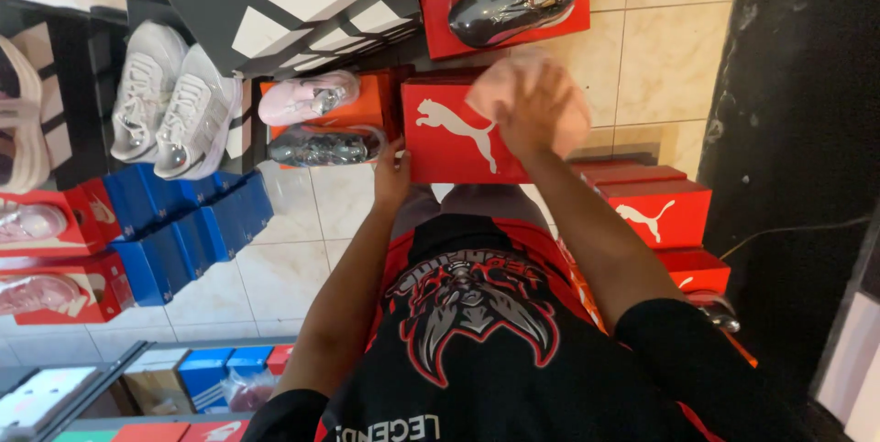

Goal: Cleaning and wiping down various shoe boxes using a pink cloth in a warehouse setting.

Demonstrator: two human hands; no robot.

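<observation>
Red box [451, 135] lies flat in front of the torso, long axis left-right. Right hand [534, 107] presses a pink cloth [573, 112] on its top; left hand [392, 171], fingers curled, steadies its left edge.

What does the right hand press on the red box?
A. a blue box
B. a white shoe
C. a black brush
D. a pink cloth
D: the right hand lies on a pink cloth spread on top of the red box, while the left hand steadies the box's side.
</observation>
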